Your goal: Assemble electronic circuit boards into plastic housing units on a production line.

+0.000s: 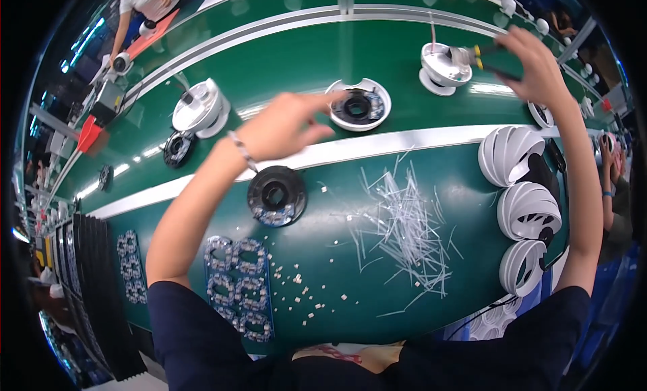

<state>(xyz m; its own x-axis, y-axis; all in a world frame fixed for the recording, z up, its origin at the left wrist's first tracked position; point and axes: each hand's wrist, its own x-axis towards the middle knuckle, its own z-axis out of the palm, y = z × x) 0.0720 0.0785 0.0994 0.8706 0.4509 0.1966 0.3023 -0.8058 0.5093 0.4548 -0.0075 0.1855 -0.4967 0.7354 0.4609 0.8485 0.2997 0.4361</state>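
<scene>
My left hand [286, 127], a band at its wrist, reaches over the metal rail with index finger and thumb apart. Its fingertip overlaps the edge of a white round shell [357, 125] that holds a black ring module [356, 106]; whether it touches is unclear. My right hand [536, 66], at the upper right, is closed around black-and-yellow-handled pliers [480, 56], slightly blurred. Their jaws are over a white dome-shaped housing [441, 67] on a round foot, from which a thin wire rises. Below my left wrist lies another black ring module [276, 195] with a circuit board.
Loose clear strips [408, 222] and small white connectors [296, 278] lie on the green mat. Circuit-board panels [239, 283] are at the left, near black trays [94, 290]. White slotted shells [529, 212] line the right. Another white housing [201, 108] stands far left. Co-workers sit beyond.
</scene>
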